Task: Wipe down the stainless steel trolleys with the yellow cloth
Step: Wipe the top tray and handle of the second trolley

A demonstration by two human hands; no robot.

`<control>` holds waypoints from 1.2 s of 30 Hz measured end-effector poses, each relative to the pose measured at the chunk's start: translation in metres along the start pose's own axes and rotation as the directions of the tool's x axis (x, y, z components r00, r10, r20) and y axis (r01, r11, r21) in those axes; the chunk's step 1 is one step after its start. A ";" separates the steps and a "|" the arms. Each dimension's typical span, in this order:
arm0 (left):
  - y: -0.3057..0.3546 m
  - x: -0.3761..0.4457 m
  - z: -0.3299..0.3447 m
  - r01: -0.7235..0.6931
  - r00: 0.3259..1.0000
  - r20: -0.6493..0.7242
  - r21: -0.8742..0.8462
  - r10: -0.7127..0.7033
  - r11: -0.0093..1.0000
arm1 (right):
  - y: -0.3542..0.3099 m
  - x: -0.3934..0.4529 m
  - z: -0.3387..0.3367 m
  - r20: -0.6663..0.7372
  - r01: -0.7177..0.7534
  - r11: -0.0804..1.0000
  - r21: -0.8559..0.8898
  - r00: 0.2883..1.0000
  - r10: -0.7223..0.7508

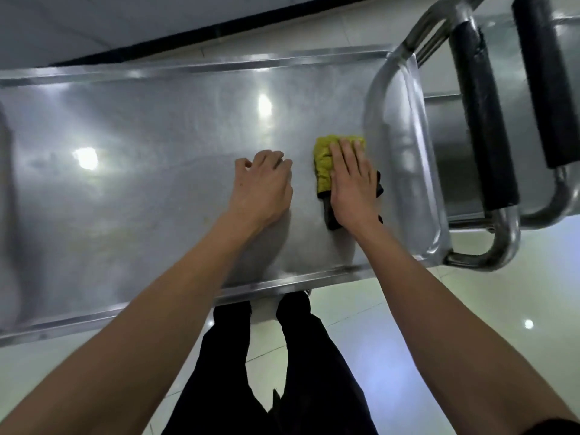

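The right hand [353, 180] presses flat, fingers straight, on the yellow cloth [326, 161], which lies on the trolley [157, 183] top near its 3 o'clock end, beside the handle [483, 120]. The left hand [263, 183] rests on bare steel, loosely curled, holding nothing. Best to keep the palm flat and sweep toward 9 o'clock in overlapping passes.
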State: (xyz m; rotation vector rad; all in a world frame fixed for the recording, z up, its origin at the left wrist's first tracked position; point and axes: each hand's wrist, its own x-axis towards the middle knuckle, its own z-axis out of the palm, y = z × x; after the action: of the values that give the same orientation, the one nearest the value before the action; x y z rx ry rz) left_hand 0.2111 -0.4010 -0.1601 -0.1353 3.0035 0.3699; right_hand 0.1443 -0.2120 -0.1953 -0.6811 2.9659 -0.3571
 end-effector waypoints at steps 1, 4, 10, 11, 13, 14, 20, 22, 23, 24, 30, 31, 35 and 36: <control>0.016 0.005 0.004 -0.017 1.000 -0.014 -0.003 0.017 1.000 | 0.018 -0.002 -0.005 0.003 -0.016 1.000 -0.007 1.000 0.016; 0.064 0.022 0.018 -0.053 0.997 -0.051 -0.005 0.052 0.999 | 0.070 -0.006 -0.021 0.023 -0.067 0.997 -0.041 0.997 0.068; 0.127 0.040 0.034 -0.031 0.999 0.026 0.105 0.029 0.994 | 0.127 -0.019 -0.039 0.066 -0.041 0.993 -0.109 0.997 0.049; 0.130 0.039 0.034 -0.013 1.000 0.028 0.108 0.010 0.994 | 0.126 -0.023 -0.040 0.066 -0.036 0.993 -0.111 0.997 0.044; 0.132 0.036 0.035 0.005 1.000 0.022 0.100 -0.007 0.995 | 0.121 -0.034 -0.042 0.067 -0.047 0.995 -0.093 0.996 0.054; 0.131 0.034 0.034 0.002 1.000 0.018 0.100 -0.004 0.995 | 0.119 -0.040 -0.041 0.069 -0.051 0.995 -0.082 0.996 0.056; 0.123 0.026 0.028 -0.032 0.999 0.019 0.081 0.030 0.996 | 0.104 -0.053 -0.040 0.072 -0.080 0.994 -0.076 0.994 0.086; 0.113 0.018 0.027 -0.025 1.000 -0.001 0.069 0.025 0.997 | 0.095 -0.050 -0.038 0.078 -0.098 0.991 -0.095 0.991 0.106; 0.106 0.013 0.027 -0.019 1.000 -0.014 0.062 0.019 0.998 | 0.089 -0.050 -0.036 0.077 -0.098 0.990 -0.102 0.991 0.106; 0.098 0.007 0.026 -0.011 1.000 -0.027 0.055 0.012 0.998 | 0.081 -0.050 -0.033 0.074 -0.095 0.990 -0.105 0.992 0.103; 0.031 -0.036 0.012 0.093 0.994 -0.060 0.024 -0.091 0.995 | 0.003 -0.045 -0.013 0.058 -0.016 0.994 -0.110 0.998 0.022; 0.018 -0.044 0.010 0.112 0.992 -0.061 0.018 -0.111 0.993 | -0.013 -0.044 -0.010 0.065 -0.003 0.994 -0.110 0.998 0.010; -0.040 -0.081 0.000 0.199 0.979 -0.037 0.014 -0.198 0.980 | -0.079 -0.041 0.007 0.116 0.076 0.990 -0.122 0.991 -0.062; -0.055 -0.091 -0.002 0.217 0.976 -0.032 0.023 -0.216 0.976 | -0.095 -0.040 0.012 0.126 0.099 0.988 -0.117 0.988 -0.084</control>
State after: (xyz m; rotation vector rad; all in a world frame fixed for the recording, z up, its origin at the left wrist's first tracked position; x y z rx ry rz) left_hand 0.3061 -0.4477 -0.1600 -0.4655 2.9789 0.3084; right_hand 0.2212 -0.2798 -0.1831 -0.8229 2.8659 -0.1339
